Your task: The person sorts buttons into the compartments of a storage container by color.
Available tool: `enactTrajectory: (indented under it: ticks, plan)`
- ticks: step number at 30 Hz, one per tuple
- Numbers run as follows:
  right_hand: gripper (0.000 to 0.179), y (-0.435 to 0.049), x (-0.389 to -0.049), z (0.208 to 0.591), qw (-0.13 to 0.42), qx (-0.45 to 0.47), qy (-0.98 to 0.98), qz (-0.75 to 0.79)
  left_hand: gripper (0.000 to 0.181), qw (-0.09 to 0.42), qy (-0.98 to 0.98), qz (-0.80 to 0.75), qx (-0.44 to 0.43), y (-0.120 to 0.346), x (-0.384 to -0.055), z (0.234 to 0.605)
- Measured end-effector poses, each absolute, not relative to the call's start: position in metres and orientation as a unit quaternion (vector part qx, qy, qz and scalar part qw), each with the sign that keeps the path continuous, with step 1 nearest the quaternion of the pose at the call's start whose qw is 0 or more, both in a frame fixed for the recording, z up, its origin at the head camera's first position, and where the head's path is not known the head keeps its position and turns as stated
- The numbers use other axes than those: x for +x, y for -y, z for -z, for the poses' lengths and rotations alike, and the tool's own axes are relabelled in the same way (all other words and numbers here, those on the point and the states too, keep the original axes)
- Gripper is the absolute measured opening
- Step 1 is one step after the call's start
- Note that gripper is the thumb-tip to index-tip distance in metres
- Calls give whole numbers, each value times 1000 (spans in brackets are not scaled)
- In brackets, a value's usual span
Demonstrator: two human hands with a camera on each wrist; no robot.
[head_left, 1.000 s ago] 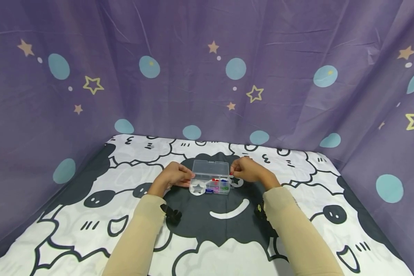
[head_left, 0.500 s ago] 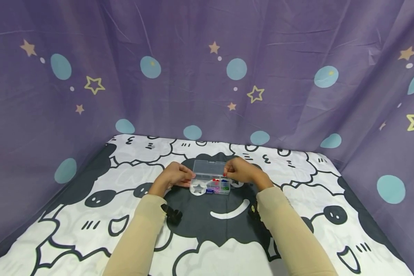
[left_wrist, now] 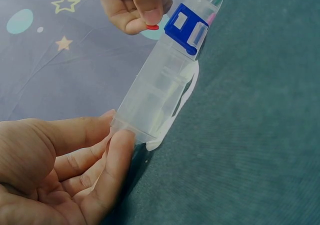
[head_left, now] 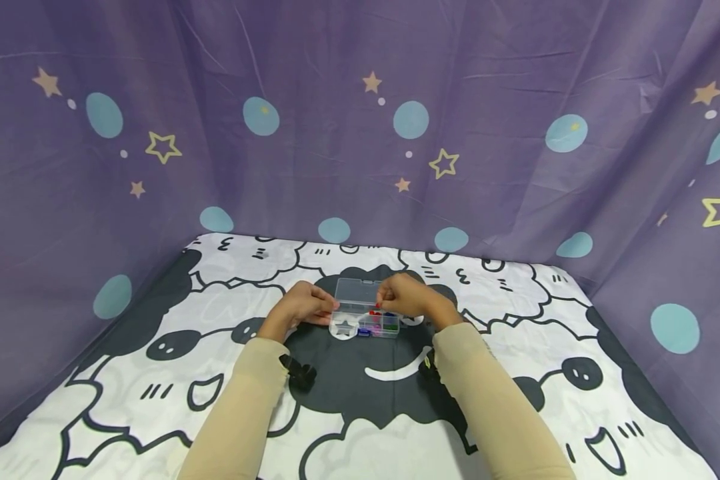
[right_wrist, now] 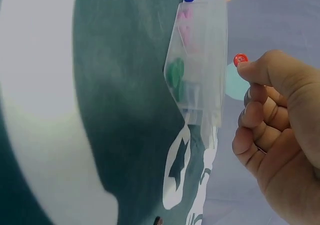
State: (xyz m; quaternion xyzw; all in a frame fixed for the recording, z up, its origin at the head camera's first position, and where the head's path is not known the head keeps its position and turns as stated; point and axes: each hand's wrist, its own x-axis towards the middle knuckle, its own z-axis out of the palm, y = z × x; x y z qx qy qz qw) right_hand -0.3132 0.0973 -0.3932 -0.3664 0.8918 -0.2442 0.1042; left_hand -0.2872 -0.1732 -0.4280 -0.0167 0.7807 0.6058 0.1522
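Note:
A clear plastic compartment box point(head_left: 355, 309) stands on the cloth with its lid point(head_left: 353, 291) raised at the back. My left hand point(head_left: 305, 305) holds the box's left end between thumb and fingers, as the left wrist view also shows. Above the compartments, my right hand point(head_left: 407, 297) pinches a red button point(right_wrist: 240, 60) between thumb and fingertip. More red buttons point(head_left: 375, 313) lie in a back compartment. Pink buttons point(right_wrist: 185, 32) and green buttons point(right_wrist: 176, 74) show through the front wall. On the box's front is a blue latch point(left_wrist: 186, 29).
A black and white sheep-print cloth point(head_left: 390, 400) covers the surface under the box. Behind and to the sides hangs a purple curtain point(head_left: 312, 180) with stars and blue dots.
My right hand has moved left with the red button, from the box's right end to over its back compartments. The left hand and the box have stayed in place.

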Motion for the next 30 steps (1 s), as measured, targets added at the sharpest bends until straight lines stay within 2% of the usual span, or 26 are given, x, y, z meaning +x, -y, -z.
enactTrajectory:
  ticks: [15,30]
  plan:
    - [11,-94,-313,396,111,-353,-896,244,16,152,-782,-604,-16,173,-288,429]
    - [12,-131,-305,390,105,-331,-888,301,17,156,-781,-605,-18,174,-287,426]
